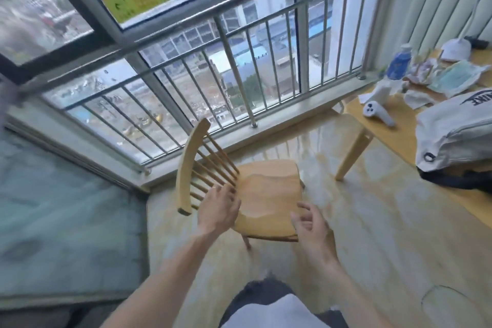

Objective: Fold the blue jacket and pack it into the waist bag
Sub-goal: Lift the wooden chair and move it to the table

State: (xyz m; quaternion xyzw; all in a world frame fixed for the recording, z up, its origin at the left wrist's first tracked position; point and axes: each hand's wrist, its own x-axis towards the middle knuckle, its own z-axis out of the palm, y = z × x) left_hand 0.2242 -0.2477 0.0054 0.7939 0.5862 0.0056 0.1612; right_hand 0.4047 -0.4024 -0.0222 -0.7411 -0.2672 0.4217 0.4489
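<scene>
Step in hand, as judged: preparation only; folding has not begun. Blue jacket: not in view, location cannot be told. One white bag (458, 138) with dark lettering lies on the wooden table (399, 146) at right; whether it is the waist bag cannot be confirmed. Left hand (219, 208) and right hand (312, 226) hover over one wooden chair (266, 194), fingers spread and loose, gripping nothing. Next move calls for finding the jacket first. Also counted on the table: one white controller (378, 113), one blue-labelled bottle (399, 62)
</scene>
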